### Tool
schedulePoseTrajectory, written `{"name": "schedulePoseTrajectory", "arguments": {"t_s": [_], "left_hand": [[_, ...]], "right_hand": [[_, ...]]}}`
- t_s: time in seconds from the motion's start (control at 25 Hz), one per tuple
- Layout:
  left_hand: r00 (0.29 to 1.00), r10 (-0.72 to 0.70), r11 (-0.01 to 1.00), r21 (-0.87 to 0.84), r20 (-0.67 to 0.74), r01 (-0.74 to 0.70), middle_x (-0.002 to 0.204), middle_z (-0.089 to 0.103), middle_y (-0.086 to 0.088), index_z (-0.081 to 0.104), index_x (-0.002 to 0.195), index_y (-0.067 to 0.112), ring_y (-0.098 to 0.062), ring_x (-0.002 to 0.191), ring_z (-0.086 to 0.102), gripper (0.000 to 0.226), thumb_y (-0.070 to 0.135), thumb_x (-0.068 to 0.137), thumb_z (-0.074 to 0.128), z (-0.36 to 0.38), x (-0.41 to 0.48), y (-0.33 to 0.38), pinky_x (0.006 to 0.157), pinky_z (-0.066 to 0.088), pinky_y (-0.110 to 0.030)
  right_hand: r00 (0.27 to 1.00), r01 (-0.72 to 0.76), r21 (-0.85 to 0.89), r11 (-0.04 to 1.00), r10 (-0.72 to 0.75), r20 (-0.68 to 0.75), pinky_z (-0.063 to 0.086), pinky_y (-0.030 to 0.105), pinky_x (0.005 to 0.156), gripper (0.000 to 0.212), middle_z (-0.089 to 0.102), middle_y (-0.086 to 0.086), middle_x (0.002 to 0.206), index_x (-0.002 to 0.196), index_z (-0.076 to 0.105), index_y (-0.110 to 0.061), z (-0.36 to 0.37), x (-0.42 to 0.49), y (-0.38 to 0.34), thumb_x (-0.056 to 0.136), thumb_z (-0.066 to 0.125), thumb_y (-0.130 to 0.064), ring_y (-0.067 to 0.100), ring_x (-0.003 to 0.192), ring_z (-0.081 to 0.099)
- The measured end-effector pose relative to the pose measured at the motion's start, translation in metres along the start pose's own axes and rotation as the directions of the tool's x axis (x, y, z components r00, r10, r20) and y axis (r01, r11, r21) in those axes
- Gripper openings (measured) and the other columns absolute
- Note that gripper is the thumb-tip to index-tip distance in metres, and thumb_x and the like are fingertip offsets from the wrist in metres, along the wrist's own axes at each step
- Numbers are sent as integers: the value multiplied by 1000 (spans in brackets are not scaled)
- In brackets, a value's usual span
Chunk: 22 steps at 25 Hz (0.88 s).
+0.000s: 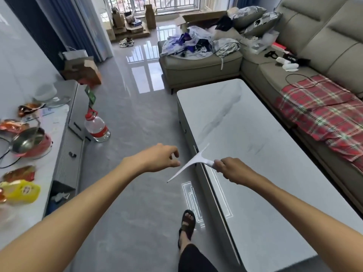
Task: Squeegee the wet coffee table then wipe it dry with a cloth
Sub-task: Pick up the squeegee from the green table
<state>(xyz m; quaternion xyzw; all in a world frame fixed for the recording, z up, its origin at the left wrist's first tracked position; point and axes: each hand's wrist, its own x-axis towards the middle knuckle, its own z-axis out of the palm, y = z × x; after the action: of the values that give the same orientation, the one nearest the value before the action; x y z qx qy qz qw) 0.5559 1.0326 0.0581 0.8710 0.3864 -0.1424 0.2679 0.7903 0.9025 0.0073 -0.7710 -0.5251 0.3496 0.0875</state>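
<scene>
My right hand (232, 170) is wrapped tight around the handle of the white T-shaped plastic squeegee (193, 163). I see its blade hanging over the near left edge of the pale grey rectangular coffee table (265, 173). My left hand (159, 159) is loose and holds nothing, above the shiny grey floor (127, 124).

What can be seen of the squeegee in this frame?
The squeegee is white and T-shaped, plastic by the look of it: a long thin blade bar joined to a short handle. The right hand grips the handle end; the left hand is near, open, and not touching it. It is held in the air, tilted, spanning the near left edge of the coffee table, one blade end above the floor. The blade does not appear to touch the tabletop.
</scene>
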Motion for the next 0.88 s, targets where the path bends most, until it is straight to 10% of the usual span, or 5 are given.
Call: {"name": "schedulePoseTrajectory", "arguments": {"t_s": [0.28,0.68,0.88], "left_hand": [[1000,-11,1000,-12,-10,11,114,68,0,56,117,26,-22,99,61,37,49,88,55,-143,163,-85,88,50,-40],[992,66,997,-40,111,-62,108,69,-2,58,114,21,-18,86,57,32,41,90,58,-281,424,-220,79,48,-33],[988,96,992,-90,117,-86,102,70,-2,62,108,18,-20,87,60,24,32,89,58,-341,560,-254,81,49,-33]], "right_hand": [[995,26,-124,992,-38,-91,27,32,48,33,53,6,63,58,42,-13,-98,211,-80,77,31,-38,35,65,53],[979,-175,-33,984,170,-109,50,40,68,46,64,11,78,71,57,-15,-170,473,-118,82,29,-49,34,75,57],[966,-250,-68,966,244,-88,33,32,51,42,51,0,68,69,46,-20,-200,585,-108,94,39,-53,24,65,52]]}}
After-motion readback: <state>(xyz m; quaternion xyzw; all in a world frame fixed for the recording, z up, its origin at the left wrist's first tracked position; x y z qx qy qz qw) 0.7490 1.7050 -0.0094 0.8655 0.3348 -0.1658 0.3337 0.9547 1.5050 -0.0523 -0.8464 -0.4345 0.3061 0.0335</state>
